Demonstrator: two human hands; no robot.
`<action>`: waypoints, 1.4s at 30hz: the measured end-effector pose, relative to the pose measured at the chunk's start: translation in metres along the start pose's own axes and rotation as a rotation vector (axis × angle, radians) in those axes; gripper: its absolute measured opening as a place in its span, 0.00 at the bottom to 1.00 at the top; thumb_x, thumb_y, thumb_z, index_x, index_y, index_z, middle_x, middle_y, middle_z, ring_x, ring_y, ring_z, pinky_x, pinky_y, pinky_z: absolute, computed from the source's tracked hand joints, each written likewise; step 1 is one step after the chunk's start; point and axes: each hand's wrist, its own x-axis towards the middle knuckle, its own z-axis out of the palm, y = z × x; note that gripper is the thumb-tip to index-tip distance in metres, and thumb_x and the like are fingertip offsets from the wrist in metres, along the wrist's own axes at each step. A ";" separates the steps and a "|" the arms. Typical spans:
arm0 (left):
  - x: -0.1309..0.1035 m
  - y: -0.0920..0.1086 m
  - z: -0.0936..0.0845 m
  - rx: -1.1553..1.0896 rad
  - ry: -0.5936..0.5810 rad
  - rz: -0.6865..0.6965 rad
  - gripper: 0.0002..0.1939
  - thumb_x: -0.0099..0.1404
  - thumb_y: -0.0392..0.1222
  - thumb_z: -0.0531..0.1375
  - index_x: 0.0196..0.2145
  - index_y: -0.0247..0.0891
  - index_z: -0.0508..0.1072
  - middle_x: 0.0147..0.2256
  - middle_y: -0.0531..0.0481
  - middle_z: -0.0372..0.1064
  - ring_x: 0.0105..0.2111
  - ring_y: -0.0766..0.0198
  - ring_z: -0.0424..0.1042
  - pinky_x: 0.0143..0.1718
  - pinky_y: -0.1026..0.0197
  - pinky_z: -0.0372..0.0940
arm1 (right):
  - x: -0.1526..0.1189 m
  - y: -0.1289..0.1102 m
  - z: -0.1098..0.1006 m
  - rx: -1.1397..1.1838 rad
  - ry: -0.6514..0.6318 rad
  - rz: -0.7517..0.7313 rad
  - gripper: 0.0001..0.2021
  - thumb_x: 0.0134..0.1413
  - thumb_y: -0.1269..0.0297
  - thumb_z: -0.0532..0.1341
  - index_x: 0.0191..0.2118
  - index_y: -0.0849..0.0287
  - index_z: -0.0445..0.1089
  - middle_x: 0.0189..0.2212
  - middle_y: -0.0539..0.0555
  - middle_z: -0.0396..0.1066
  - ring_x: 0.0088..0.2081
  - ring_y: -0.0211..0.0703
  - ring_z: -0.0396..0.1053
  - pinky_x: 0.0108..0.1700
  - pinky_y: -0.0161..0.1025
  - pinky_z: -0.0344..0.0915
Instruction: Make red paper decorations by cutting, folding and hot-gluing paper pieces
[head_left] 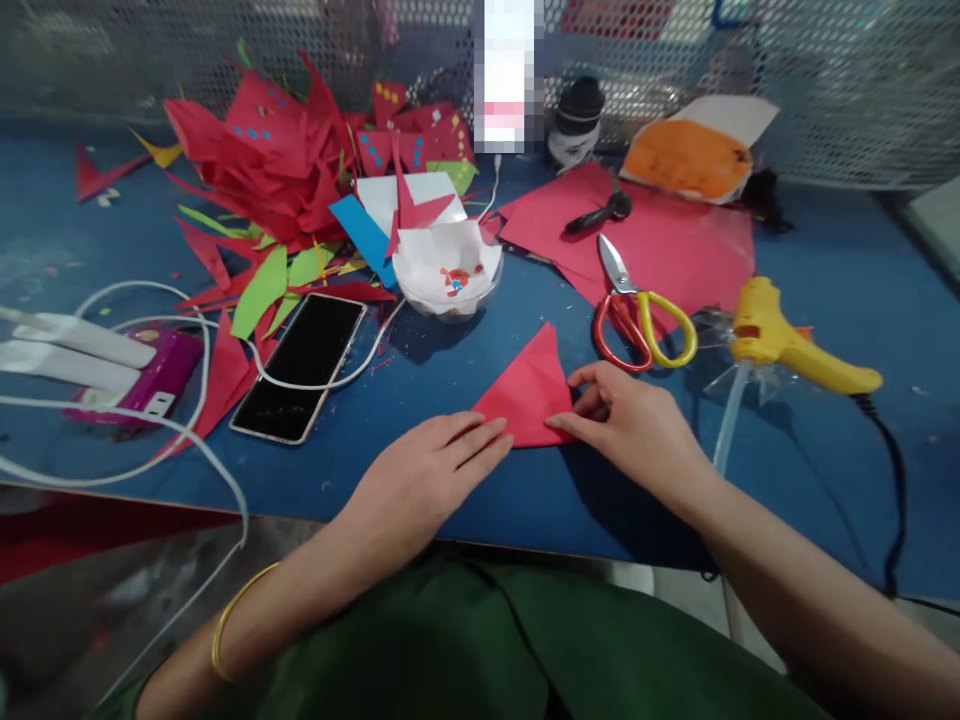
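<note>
A folded piece of red paper point(529, 395) lies on the table in front of me, roughly a triangle with its point facing away. My left hand point(427, 470) rests flat on its lower left corner, fingers stretched out. At the right corner my right hand point(637, 420) pinches the paper's edge between thumb and fingers. Just beyond that hand lie scissors point(626, 300) with one red and one yellow handle. A yellow glue gun point(795, 340) with a glue stick sits further right.
Red paper sheets point(675, 250) lie behind the scissors. A lined bowl point(450, 270) stands mid-table. Left are a phone point(300, 370), a purple power strip point(157, 380) with white cables, and a heap of red paper pieces point(277, 160). A perforated metal panel point(825, 90) closes the back.
</note>
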 end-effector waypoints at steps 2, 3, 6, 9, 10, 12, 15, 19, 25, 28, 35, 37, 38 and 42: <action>0.002 0.004 0.000 0.042 -0.020 0.002 0.23 0.69 0.28 0.49 0.60 0.31 0.67 0.59 0.40 0.68 0.57 0.54 0.68 0.55 0.51 0.66 | 0.001 0.000 0.000 -0.004 0.002 -0.019 0.15 0.48 0.57 0.69 0.39 0.55 0.68 0.26 0.49 0.77 0.28 0.43 0.74 0.30 0.38 0.65; 0.002 0.007 0.000 0.073 -0.023 0.001 0.22 0.69 0.27 0.49 0.59 0.30 0.68 0.59 0.39 0.68 0.57 0.53 0.68 0.55 0.51 0.66 | 0.001 0.000 0.000 -0.008 0.002 -0.029 0.15 0.48 0.57 0.69 0.39 0.55 0.68 0.26 0.49 0.77 0.28 0.43 0.74 0.30 0.38 0.64; 0.004 0.017 0.003 0.183 -0.004 -0.007 0.23 0.67 0.26 0.49 0.57 0.26 0.69 0.57 0.36 0.69 0.55 0.50 0.70 0.55 0.50 0.68 | 0.002 0.000 0.000 -0.010 0.007 -0.050 0.15 0.47 0.59 0.69 0.39 0.56 0.68 0.27 0.49 0.77 0.28 0.44 0.75 0.31 0.38 0.64; 0.005 0.027 0.008 0.270 0.009 -0.023 0.24 0.66 0.26 0.49 0.57 0.22 0.69 0.58 0.33 0.68 0.56 0.47 0.69 0.54 0.50 0.68 | 0.001 0.002 0.002 0.002 0.024 -0.061 0.15 0.47 0.59 0.70 0.40 0.56 0.68 0.28 0.49 0.78 0.30 0.44 0.75 0.32 0.38 0.64; 0.005 0.029 0.009 0.286 0.007 -0.032 0.24 0.66 0.26 0.50 0.58 0.21 0.69 0.58 0.33 0.68 0.56 0.46 0.69 0.55 0.50 0.68 | 0.001 0.003 0.002 0.008 0.030 -0.062 0.15 0.47 0.58 0.70 0.40 0.56 0.68 0.28 0.50 0.78 0.31 0.44 0.75 0.33 0.38 0.64; 0.006 0.033 0.012 0.299 -0.001 -0.058 0.24 0.66 0.29 0.51 0.59 0.21 0.68 0.59 0.32 0.67 0.57 0.45 0.68 0.55 0.48 0.67 | 0.000 0.004 0.004 0.017 0.043 -0.060 0.16 0.47 0.58 0.70 0.40 0.56 0.68 0.28 0.50 0.77 0.31 0.44 0.75 0.33 0.39 0.64; 0.009 0.035 0.014 0.287 0.016 -0.085 0.24 0.68 0.32 0.52 0.60 0.24 0.67 0.59 0.32 0.66 0.56 0.46 0.69 0.56 0.48 0.66 | -0.001 0.004 0.005 0.027 0.063 -0.053 0.16 0.47 0.58 0.70 0.40 0.56 0.69 0.28 0.49 0.77 0.32 0.44 0.75 0.34 0.39 0.64; 0.012 0.038 0.016 0.273 0.055 -0.084 0.23 0.72 0.38 0.52 0.61 0.26 0.66 0.61 0.35 0.65 0.57 0.47 0.68 0.56 0.47 0.65 | 0.000 0.003 0.005 0.036 0.086 -0.056 0.15 0.47 0.58 0.69 0.39 0.56 0.69 0.28 0.49 0.77 0.31 0.43 0.74 0.33 0.38 0.62; 0.011 0.042 0.017 0.231 0.029 -0.159 0.26 0.71 0.47 0.55 0.63 0.35 0.65 0.62 0.38 0.63 0.57 0.45 0.67 0.55 0.46 0.66 | 0.003 0.004 0.006 0.040 0.093 -0.058 0.15 0.46 0.57 0.69 0.37 0.57 0.68 0.26 0.49 0.75 0.30 0.43 0.73 0.33 0.38 0.61; 0.012 0.043 0.017 0.225 0.032 -0.157 0.25 0.71 0.48 0.55 0.62 0.36 0.66 0.61 0.38 0.64 0.56 0.44 0.67 0.54 0.45 0.66 | 0.002 0.004 0.006 0.031 0.091 -0.064 0.15 0.46 0.57 0.69 0.38 0.57 0.68 0.26 0.49 0.75 0.30 0.43 0.73 0.33 0.38 0.61; 0.013 0.045 0.017 0.203 0.037 -0.167 0.25 0.71 0.47 0.55 0.61 0.34 0.67 0.61 0.37 0.64 0.57 0.42 0.66 0.54 0.44 0.65 | 0.003 0.005 0.002 0.042 0.063 -0.059 0.14 0.47 0.59 0.69 0.38 0.57 0.67 0.26 0.50 0.75 0.30 0.43 0.74 0.33 0.39 0.63; 0.013 0.045 0.018 0.192 0.032 -0.169 0.25 0.71 0.47 0.54 0.62 0.34 0.67 0.61 0.37 0.64 0.57 0.42 0.66 0.55 0.44 0.65 | 0.000 0.008 -0.005 0.088 0.041 -0.060 0.13 0.50 0.60 0.67 0.40 0.57 0.67 0.26 0.50 0.76 0.28 0.43 0.74 0.33 0.39 0.66; 0.013 0.045 0.018 0.185 0.029 -0.168 0.25 0.71 0.47 0.54 0.62 0.34 0.67 0.62 0.37 0.64 0.57 0.42 0.65 0.55 0.44 0.64 | -0.003 0.009 -0.010 0.086 0.057 -0.070 0.12 0.52 0.61 0.65 0.41 0.58 0.67 0.27 0.50 0.76 0.28 0.43 0.75 0.34 0.40 0.67; 0.013 0.044 0.018 0.172 0.034 -0.156 0.25 0.72 0.47 0.53 0.62 0.33 0.66 0.62 0.35 0.63 0.57 0.43 0.65 0.55 0.44 0.64 | -0.028 0.008 -0.025 -0.159 0.227 -0.274 0.12 0.59 0.62 0.60 0.47 0.59 0.68 0.39 0.57 0.79 0.40 0.50 0.77 0.43 0.48 0.71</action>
